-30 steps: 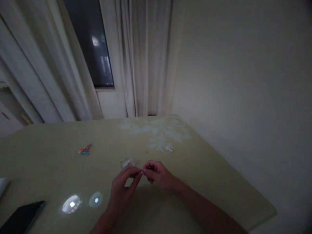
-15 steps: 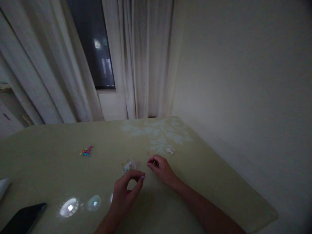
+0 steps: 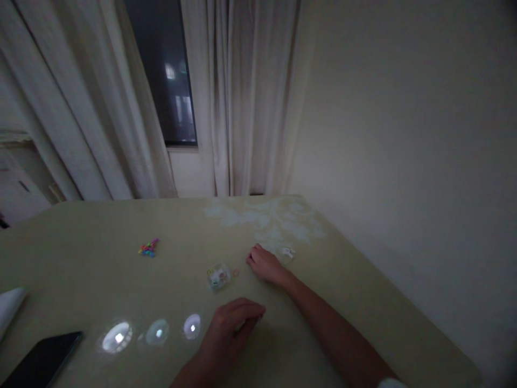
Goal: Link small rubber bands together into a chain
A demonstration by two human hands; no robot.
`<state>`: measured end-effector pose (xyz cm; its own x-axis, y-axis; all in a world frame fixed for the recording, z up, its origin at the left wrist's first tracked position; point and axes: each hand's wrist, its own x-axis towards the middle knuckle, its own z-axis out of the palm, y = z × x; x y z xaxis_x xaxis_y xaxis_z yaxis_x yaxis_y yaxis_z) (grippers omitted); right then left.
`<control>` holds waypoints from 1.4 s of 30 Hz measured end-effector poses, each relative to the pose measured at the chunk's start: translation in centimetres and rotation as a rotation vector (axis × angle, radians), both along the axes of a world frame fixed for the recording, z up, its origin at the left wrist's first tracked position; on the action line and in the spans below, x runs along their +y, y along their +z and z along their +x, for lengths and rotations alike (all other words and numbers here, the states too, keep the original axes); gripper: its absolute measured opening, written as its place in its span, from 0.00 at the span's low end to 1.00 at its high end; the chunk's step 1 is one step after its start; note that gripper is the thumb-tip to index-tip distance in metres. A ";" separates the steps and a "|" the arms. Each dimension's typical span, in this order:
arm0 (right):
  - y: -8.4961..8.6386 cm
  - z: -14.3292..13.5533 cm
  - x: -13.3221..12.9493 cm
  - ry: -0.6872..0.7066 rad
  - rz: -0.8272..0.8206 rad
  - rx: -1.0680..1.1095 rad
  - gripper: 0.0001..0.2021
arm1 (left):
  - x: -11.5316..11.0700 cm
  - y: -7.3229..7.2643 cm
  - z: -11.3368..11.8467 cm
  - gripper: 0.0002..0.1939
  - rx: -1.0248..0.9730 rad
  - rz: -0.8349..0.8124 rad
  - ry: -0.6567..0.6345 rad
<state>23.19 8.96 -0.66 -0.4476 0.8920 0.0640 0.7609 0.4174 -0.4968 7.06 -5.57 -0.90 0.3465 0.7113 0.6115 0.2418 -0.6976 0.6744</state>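
So the left hand [image 3: 234, 328] has its thumb and fingertips pinched together on a small pale bit [image 3: 259, 318], way too tiny to make out, over the near part of the tabletop [image 3: 331, 334]. The right hand [image 3: 264, 264] is farther out, fingers curled in; can't tell if it's got anything. Just left of it there's a pinkish ring [image 3: 236, 273] beside a clear container [image 3: 218, 277], and a colourful pile [image 3: 148, 248] sits well off left.

Container [image 3: 218, 277] on table [image 3: 100, 283]; left of right hand [image 3: 264, 264]
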 end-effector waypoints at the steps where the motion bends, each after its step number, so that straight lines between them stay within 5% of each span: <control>1: 0.2 -0.2 -0.3 0.032 -0.002 0.012 0.05 | 0.0 -0.1 0.0 0.12 0.001 -0.009 0.011; 9: 1.3 -1.7 -1.9 0.281 -0.009 0.135 0.01 | 0.0 0.0 -0.3 0.08 0.044 -0.075 0.052; 17: 0.5 -1.9 -1.0 0.065 0.020 0.170 0.02 | 0.2 0.0 -0.3 0.09 0.034 -0.079 0.026; 22: 0.3 -2.6 -1.3 0.071 0.011 0.056 0.06 | 0.3 0.0 -0.4 0.08 0.021 -0.047 0.028; 34: 1.2 -3.2 -3.3 0.083 0.069 -0.215 0.10 | 1.8 1.2 -2.5 0.07 -0.035 0.068 0.261; 39: 3.0 -2.1 -2.5 0.182 0.029 -0.124 0.05 | 2.6 1.4 -4.2 0.04 -0.086 0.047 0.357; 42: 5.0 -1.6 -2.7 0.333 -0.086 0.133 0.08 | 2.7 1.6 -4.5 0.06 -0.108 0.059 0.377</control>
